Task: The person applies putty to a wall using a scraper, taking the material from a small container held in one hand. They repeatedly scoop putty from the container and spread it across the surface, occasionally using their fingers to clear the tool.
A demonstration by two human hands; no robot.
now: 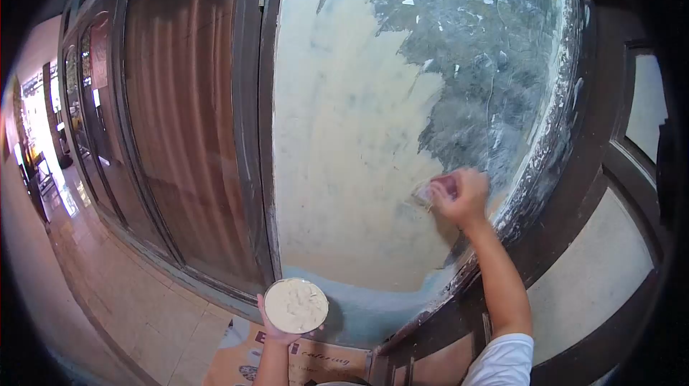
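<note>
The person is wearing a white short sleeve (504, 361) on the right arm; it is ending above the elbow, with a plain hem, and its fabric is showing soft folds and no print or marking. Below that hem the right forearm (500, 278) is showing bare, with no watch, band or glove on it. The right hand (461, 197) is wearing no glove and no ring that can be made out. The left forearm (273, 364) is also showing bare, with no sleeve reaching into view. The left hand (281, 330) is wearing no glove either. Nothing else of the person's clothing is showing in the head view.
</note>
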